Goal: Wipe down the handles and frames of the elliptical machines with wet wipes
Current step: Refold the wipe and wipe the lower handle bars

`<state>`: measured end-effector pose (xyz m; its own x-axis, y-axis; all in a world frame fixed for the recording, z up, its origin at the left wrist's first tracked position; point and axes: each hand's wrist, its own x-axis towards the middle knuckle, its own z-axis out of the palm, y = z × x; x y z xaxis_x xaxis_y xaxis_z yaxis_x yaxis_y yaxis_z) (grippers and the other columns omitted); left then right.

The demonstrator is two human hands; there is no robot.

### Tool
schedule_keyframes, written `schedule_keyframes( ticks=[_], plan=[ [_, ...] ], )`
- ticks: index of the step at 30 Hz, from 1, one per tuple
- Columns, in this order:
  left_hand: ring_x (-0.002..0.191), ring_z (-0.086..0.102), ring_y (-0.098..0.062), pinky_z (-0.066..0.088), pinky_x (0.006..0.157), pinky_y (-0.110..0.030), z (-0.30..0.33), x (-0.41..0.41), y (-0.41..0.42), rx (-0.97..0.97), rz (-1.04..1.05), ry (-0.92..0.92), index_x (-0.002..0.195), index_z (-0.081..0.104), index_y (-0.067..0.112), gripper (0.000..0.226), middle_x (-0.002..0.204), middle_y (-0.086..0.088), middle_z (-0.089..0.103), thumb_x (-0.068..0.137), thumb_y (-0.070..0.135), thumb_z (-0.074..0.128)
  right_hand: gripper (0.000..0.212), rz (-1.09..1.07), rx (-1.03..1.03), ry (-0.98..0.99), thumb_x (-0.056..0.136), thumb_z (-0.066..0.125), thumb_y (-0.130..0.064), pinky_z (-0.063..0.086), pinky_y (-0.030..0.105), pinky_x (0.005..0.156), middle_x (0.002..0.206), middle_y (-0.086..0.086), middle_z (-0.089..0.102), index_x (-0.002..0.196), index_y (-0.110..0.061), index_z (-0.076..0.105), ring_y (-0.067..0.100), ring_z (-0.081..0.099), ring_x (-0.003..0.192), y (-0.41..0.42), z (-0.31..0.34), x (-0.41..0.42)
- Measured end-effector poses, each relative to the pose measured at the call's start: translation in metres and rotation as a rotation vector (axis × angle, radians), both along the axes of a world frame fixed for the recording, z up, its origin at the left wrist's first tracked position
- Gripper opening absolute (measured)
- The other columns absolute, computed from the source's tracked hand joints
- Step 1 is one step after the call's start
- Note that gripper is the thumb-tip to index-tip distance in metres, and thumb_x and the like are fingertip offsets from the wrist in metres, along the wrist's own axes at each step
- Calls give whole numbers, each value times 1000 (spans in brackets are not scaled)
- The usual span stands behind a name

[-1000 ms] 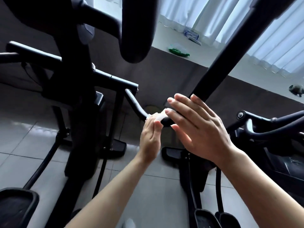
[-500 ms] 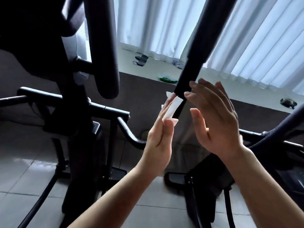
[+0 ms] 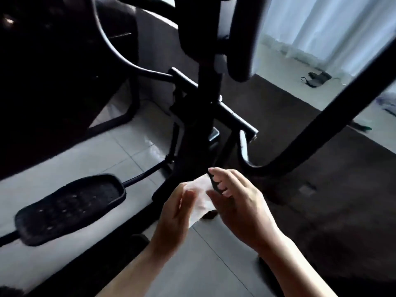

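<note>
White and limp, the thin damp wet wipe (image 3: 200, 197) hangs between the person's two hands, low in front of the black steel upright of the elliptical machine (image 3: 194, 133). The left hand (image 3: 176, 213) has its fingers (image 3: 188, 195) loosely curled against the wipe's left edge, and the right hand (image 3: 237, 202) pinches the right edge with thumb and fingertips (image 3: 218, 175), the other fingers bent. Blur hides just how tight either hold is.

The wipe looks nearly weightless and entirely floppy. It will likely fold, cling to itself and tear if pulled hard from two corners, and its wet face may slip on skin. It is probably best bunched or folded into a pad and backed by a flat palm, not held by an edge.

The curved black tubular handle (image 3: 319, 127) to the right and the frame are rigid and smooth, so the wipe should slide along them easily. Wrapping the wipe around a tube and gripping through it would suit them. The textured black plastic foot pedal (image 3: 70, 207) lies on the grey tiled floor (image 3: 203, 264) to the left, apart from both hands.
</note>
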<state>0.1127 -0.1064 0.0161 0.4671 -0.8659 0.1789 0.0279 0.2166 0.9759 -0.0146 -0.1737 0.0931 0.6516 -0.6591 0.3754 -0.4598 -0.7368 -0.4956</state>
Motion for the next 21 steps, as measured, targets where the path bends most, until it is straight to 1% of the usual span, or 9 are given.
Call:
schedule_keyframes(
  ticks=[2, 3, 5, 7, 9, 10, 14, 17, 21],
  plan=[
    [97, 66, -9, 51, 84, -20, -3, 8, 28, 63, 121, 100, 99, 67, 26, 29, 100, 4, 72, 99, 45, 45, 12, 91, 226, 63, 88, 62, -32, 44, 14, 63, 81, -19, 58, 96, -24, 65, 2, 54, 72, 10, -13, 25],
    [93, 66, -4, 49, 82, -15, -3, 12, 44, 94, 203, 132, 97, 67, 25, 29, 96, 7, 73, 102, 43, 45, 10, 153, 291, 97, 88, 64, -27, 39, 13, 57, 69, -19, 54, 80, -27, 58, 3, 50, 64, 15, -20, 39],
    [82, 63, 9, 45, 76, -10, 2, 19, 78, 151, 330, 197, 92, 63, 23, 25, 84, 21, 72, 100, 35, 43, 37, 247, 399, 117, 87, 68, -12, 34, 14, 52, 59, -20, 50, 65, -30, 44, 4, 44, 56, 32, -33, 64],
    [88, 65, 7, 47, 79, -12, 2, 31, 111, 139, 387, 259, 99, 64, 19, 32, 90, 19, 73, 97, 49, 50, 44, 327, 504, 123, 85, 68, -5, 34, 14, 53, 58, -22, 51, 63, -34, 44, 1, 43, 55, 53, -41, 89],
    [97, 63, 4, 46, 85, -13, -1, 45, 147, 146, 530, 292, 108, 63, 21, 68, 99, 15, 71, 68, 75, 67, 39, 413, 626, 122, 87, 68, -6, 35, 12, 55, 58, -22, 53, 65, -33, 50, -1, 46, 56, 78, -46, 115],
    [94, 62, 4, 45, 85, -13, -1, 52, 167, 160, 623, 308, 107, 62, 23, 72, 96, 16, 69, 58, 74, 73, 35, 453, 673, 136, 87, 68, -7, 35, 12, 55, 58, -21, 54, 66, -30, 52, -1, 45, 57, 91, -49, 128],
    [72, 62, -1, 48, 75, -27, 1, 74, 248, 236, 925, 335, 83, 69, 26, 16, 72, 14, 69, 79, 39, 77, 11, 615, 815, 182, 90, 67, -12, 46, 25, 64, 69, -7, 65, 80, -16, 65, 9, 55, 65, 159, -51, 179],
    [79, 65, -13, 52, 78, -43, 0, 81, 319, 247, 1113, 434, 76, 75, 33, 15, 78, 6, 72, 82, 46, 69, 10, 767, 874, 249, 92, 66, -17, 44, 19, 61, 67, -7, 64, 83, -14, 66, 6, 55, 63, 226, -59, 214],
    [78, 63, -18, 49, 71, -39, -5, 94, 426, 192, 1327, 534, 78, 73, 23, 20, 79, 0, 69, 83, 40, 63, 13, 913, 907, 376, 92, 66, -20, 38, 18, 57, 56, -15, 55, 82, -13, 65, 2, 48, 56, 337, -74, 257]
  ],
)
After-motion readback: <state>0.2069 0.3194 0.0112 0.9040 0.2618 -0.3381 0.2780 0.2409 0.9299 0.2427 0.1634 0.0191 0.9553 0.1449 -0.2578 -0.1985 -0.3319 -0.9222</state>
